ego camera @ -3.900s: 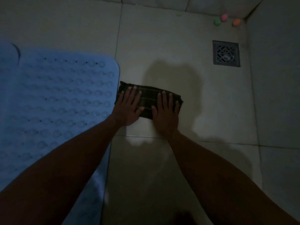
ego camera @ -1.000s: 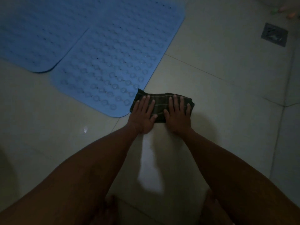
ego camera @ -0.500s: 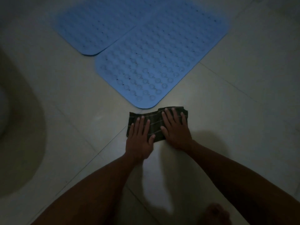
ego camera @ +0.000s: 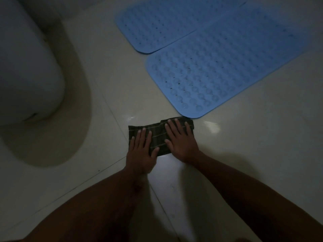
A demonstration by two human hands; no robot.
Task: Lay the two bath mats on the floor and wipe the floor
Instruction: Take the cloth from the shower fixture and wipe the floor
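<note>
Head view: dim bathroom, seen from above; a person leans over pale floor tiles [ego camera: 244,154], both bare forearms reaching fwd.
Left hand [ego camera: 142,151]: flat, palm down, fingers straight & slightly spread, pressing the left half of a folded dark cloth [ego camera: 158,137]. Nothing gripped.
Right hand [ego camera: 181,140]: also flat & palm down, fingers straight, pressing the cloth's right half. Sits a bit farther fwd than the left. Thumbs of the two hands lie near each other, not touching.
Cloth: dark green w/ thin light stripes, folded to a rough rectangle, lying flat on the tile under both hands. Its far right corner is just beside the near rounded corner of the closer mat; can't tell if they touch.
Near bath mat [ego camera: 223,70]: blue, rubbery look, rows of round bumps & small holes; laid flat on the floor, running diagonally up toward the right edge.
Far bath mat [ego camera: 162,23]: same blue type, flat on the floor just beyond the first. Long edges meet side by side along a diagonal seam; overlap or not, can't tell.
Floor: glossy, w/ bright reflections by the cloth & between the arms; grout lines cross at an angle.
Left side: large pale rounded fixture [ego camera: 26,70], blurred, casting a wide curved shadow on the tiles.
Light: low; detail murky at frame edges.
</note>
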